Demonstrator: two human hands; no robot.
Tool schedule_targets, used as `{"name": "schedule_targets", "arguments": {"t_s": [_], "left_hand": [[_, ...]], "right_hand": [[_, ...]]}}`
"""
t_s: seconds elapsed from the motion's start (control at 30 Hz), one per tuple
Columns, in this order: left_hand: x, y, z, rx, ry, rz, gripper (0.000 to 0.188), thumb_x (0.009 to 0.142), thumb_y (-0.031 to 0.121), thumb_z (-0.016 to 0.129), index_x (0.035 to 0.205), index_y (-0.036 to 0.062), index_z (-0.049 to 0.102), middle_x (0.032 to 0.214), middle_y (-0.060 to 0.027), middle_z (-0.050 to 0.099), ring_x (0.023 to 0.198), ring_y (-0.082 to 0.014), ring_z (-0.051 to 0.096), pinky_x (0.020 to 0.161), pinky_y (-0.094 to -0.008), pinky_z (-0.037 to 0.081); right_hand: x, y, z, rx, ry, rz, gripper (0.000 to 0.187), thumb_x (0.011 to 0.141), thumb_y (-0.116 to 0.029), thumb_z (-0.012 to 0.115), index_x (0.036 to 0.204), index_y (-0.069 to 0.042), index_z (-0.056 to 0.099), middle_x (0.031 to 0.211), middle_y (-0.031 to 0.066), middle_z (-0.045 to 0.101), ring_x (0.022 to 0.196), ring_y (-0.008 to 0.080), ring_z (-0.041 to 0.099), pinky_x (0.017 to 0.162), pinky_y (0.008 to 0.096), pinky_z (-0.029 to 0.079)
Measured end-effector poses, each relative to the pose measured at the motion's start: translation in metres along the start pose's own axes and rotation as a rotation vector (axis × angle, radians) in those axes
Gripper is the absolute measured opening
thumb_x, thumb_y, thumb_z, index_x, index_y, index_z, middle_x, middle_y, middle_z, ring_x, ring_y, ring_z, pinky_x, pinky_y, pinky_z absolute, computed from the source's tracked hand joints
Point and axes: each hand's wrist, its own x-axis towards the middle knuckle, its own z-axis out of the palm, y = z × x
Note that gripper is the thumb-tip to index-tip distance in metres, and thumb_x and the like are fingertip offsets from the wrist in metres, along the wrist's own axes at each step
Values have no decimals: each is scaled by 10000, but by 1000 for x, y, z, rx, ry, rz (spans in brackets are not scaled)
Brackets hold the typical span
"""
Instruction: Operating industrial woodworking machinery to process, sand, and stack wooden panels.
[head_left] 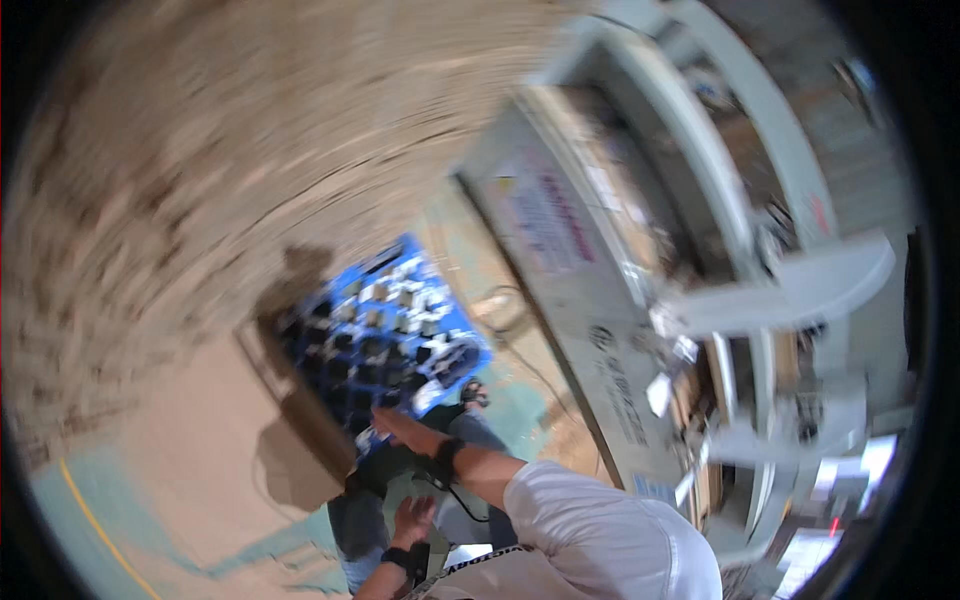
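Observation:
A blue lattice-topped plastic pallet or crate point(412, 352) lies low in front of me, its openings dark and some pieces of it glaring white. My right hand point(392, 426) reaches across to its near edge; motion smears the fingers, and whether they touch or grip anything does not show. Close to my body, over my legs, is my left hand point(413, 522), fingers loosely apart and nothing visible in it. Dark bands circle both wrists, and a thin black cable point(466, 503) hangs between my forearms.
A long grey machine point(560, 270) with printed panels, pale curved guards and wood pieces runs along the right. Beside the blue lattice stands a brown board-like edge point(310, 430). Brown, dusty-looking material point(200, 180) fills the upper left. A yellow line point(100, 525) marks the green floor.

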Motion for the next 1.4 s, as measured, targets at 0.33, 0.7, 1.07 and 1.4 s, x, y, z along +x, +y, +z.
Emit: {"name": "schedule_targets", "arguments": {"t_s": [0.33, 0.7, 1.07, 1.4], "left_hand": [[-70, -9, 119, 636, -603, -754, 279, 793, 265, 539, 748, -5, 487, 863, -145, 543, 912, -300, 523, 827, -427, 428], [-98, -334, 343, 1638, -874, -551, 178, 868, 203, 438, 888, 41, 506, 899, -76, 506, 859, -213, 481, 796, -322, 406], [-137, -584, 317, 1964, -137, -975, 170, 835, 202, 529, 886, 43, 559, 887, -84, 603, 876, -230, 581, 810, -363, 476], [-148, -661, 295, 2288, -113, -1215, 152, 844, 192, 506, 901, 55, 542, 887, -61, 592, 877, -208, 573, 766, -357, 476]], "right_hand": [[-387, 158, -191, 436, 753, -19, 500, 839, -470, 465, 1154, -83, 490, 1041, 95, 563, 913, 221, 550, 757, 431, 433], [-594, 343, -209, 1146, 1252, -288, 407, 858, -340, 471, 1187, -103, 443, 1063, 74, 574, 875, 232, 577, 723, 403, 439], [-591, 405, 76, 1918, 1797, 221, 366, 820, -317, 528, 1030, -20, 570, 875, 78, 606, 713, 200, 584, 583, 327, 450], [-442, 278, 200, 2531, 1679, 315, 428, 810, -338, 540, 1012, 38, 572, 865, 146, 629, 722, 217, 593, 612, 332, 469]]}}
